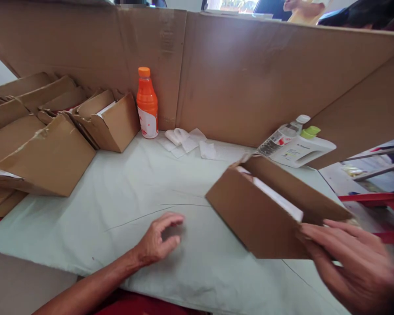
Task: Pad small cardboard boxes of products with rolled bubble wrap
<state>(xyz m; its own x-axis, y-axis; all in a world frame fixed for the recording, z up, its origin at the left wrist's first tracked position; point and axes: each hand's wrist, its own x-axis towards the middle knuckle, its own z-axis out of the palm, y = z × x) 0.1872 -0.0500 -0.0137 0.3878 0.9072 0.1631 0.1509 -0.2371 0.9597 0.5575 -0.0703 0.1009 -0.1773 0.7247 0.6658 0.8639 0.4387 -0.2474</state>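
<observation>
My right hand (354, 262) grips the near right corner of an open brown cardboard box (259, 214), thumb outside and fingers over the edge. The box stands at an angle on the right of the table, and something white and flat, like paper (277, 199), shows inside it. Left of the box, my left hand (162, 238) hovers over or rests on the pale green cloth (124, 183); I cannot tell which. Its thumb and fingers are curved apart with nothing between them.
Several cardboard boxes (52, 153) crowd the left side. An orange bottle (147, 103), crumpled white tissue (180, 142), a clear bottle (279, 138) and a white jug (300, 148) stand or lie by the tall cardboard wall (265, 78). Behind it shows another person's hand (304, 8).
</observation>
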